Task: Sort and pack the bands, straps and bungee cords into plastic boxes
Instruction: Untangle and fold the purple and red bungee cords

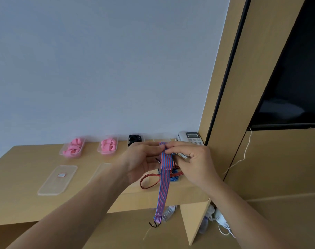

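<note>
Nearest the camera, two bare forearms reach forward over the front edge of a wooden desk (23, 203). Below that edge, under the desk, a plastic water bottle (168, 212) lies on the floor, with white cables (223, 225) beside the desk's side panel.

Between the hands hangs a flat bungee cord (163, 191) striped in red and blue. Its upper part is folded into a short bundle held above the desk, and its loose tail drops past the desk edge, ending in a dark metal hook (155, 224). The left hand (144, 159) curls round the folded bundle from the left side, thumb towards the top. The right hand (190, 159) pinches the top of the bundle with its thumb and forefinger, its other fingers bent loosely below.

On the desk just behind the hands lie more cords (172, 175), a red one in a loop and a blue one, partly hidden. To the left, two clear plastic lids lie flat; the left lid (57, 180) has a small label, the other lid (101, 169) is partly covered by the left forearm.

Farther back, along the wall, stands a row of clear plastic boxes. The left box (73, 147) and the next box (108, 145) hold pink bands. A third box (135, 139) holds black straps. Another clear box (162, 140) shows just above the hands; its contents cannot be made out. At the right end of the row sits a white desk telephone (190, 138). On the right, a dark television screen (293, 78) is set in a wooden panel.
</note>
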The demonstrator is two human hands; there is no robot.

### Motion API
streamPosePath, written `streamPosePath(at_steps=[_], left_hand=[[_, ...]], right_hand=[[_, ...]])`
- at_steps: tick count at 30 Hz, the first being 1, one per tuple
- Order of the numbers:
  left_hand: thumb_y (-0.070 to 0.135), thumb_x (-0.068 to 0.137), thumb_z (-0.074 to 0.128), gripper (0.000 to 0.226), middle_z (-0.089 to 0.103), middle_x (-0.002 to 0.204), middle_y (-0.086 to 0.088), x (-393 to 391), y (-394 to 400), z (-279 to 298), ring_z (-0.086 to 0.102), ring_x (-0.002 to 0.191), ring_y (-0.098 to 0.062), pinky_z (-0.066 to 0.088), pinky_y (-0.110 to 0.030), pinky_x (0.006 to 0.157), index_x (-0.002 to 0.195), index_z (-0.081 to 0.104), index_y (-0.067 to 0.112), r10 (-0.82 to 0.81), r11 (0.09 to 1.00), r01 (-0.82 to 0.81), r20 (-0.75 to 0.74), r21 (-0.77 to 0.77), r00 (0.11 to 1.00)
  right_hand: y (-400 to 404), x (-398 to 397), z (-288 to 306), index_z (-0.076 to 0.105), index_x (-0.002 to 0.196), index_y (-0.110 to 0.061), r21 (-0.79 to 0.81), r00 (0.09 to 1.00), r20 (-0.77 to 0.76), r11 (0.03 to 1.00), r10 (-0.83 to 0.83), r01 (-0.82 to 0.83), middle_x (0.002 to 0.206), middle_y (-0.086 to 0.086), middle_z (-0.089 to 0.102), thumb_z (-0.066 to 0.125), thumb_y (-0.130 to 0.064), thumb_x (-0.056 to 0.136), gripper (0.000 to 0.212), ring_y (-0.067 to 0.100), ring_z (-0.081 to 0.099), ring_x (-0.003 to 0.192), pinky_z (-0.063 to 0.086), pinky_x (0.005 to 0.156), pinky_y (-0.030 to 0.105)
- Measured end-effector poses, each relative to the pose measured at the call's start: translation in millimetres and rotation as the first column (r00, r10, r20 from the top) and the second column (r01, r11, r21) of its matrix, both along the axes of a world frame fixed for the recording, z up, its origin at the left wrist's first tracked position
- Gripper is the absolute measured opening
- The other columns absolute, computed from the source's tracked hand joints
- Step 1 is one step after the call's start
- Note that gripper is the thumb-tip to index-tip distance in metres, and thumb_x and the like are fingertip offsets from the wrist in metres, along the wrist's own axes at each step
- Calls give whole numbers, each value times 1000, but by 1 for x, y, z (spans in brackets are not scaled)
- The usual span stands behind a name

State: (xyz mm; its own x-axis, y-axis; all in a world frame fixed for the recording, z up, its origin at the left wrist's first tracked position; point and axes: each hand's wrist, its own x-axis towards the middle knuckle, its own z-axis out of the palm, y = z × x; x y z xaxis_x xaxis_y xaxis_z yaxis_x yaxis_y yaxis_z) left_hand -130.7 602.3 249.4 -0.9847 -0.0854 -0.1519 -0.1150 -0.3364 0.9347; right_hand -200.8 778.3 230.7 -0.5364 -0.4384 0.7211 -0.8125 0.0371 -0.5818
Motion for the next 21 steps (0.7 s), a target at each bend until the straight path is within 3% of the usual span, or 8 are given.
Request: streamPosePath(at_steps=[3, 5, 7, 10, 13, 16, 19, 21], left_hand=[[3, 92, 65, 22, 75, 104, -20, 0, 1, 2, 73, 83, -26, 61, -34, 74, 111, 74, -1, 54, 995, -55, -19, -78, 998], [-1, 91, 66, 22, 75, 102, -19, 0, 2, 4, 72, 82, -27, 61, -36, 77, 112, 72, -1, 124, 983, -130, -56, -128, 991], [-5, 90, 67, 23, 77, 99, -16, 1, 4, 7, 72, 80, -27, 60, -36, 77, 112, 70, 2, 194, 963, -209, -106, -169, 975], [-13, 89, 64, 31, 78, 90, -7, 1, 7, 10, 73, 77, -21, 61, -31, 74, 109, 70, 10, 255, 930, -299, -211, -214, 944], [-16, 89, 61, 39, 78, 90, -3, 3, 12, 14, 72, 75, -14, 56, -23, 67, 106, 71, 18, 271, 899, -354, -305, -259, 913], [-18, 89, 58, 44, 77, 96, -4, 4, 14, 16, 73, 82, -12, 55, -20, 71, 107, 71, 20, 216, 895, -333, -366, -295, 905], [-13, 90, 62, 40, 78, 102, -7, 6, 12, 15, 72, 91, -18, 56, -25, 75, 114, 71, 19, 160, 908, -291, -391, -302, 906], [4, 92, 69, 32, 76, 112, -9, 8, 8, 15, 72, 99, -22, 60, -34, 84, 121, 68, 17, 138, 948, -224, -339, -228, 931]], right_hand=[[0, 4, 0, 77, 98, -35, -54, 980, 200, 998, 0, 11, 105, -15, 76, 62, 14, 83, 53, 4, 70, 105, 55, 90, 21], [0, 4, 1, 73, 103, -36, -84, 913, 408, 996, 14, 22, 104, -14, 76, 63, 6, 88, 46, 6, 71, 103, 56, 86, 22], [-2, 4, 2, 70, 114, -24, -105, 782, 615, 993, 100, -45, 102, -6, 77, 68, -4, 92, 29, 14, 73, 101, 59, 87, 29], [-4, 6, 4, 62, 119, -6, -226, 550, 786, 959, 283, -171, 102, 12, 77, 70, -5, 92, 29, 30, 74, 99, 60, 89, 41], [-8, 7, 8, 63, 114, -4, -252, 552, 780, 956, 294, -152, 107, 18, 75, 74, 1, 86, 31, 37, 73, 100, 57, 92, 47], [-11, 4, 12, 68, 111, -7, -230, 590, 756, 959, 283, -164, 104, 16, 75, 74, 4, 85, 29, 31, 74, 95, 59, 79, 37], [-9, 4, 19, 72, 111, -9, -192, 626, 725, 957, 287, -217, 102, 14, 76, 72, 3, 87, 27, 28, 75, 92, 59, 74, 31], [-7, 4, 23, 74, 110, -8, -180, 640, 708, 953, 297, -243, 101, 14, 76, 71, 0, 88, 23, 29, 75, 93, 59, 76, 34]])
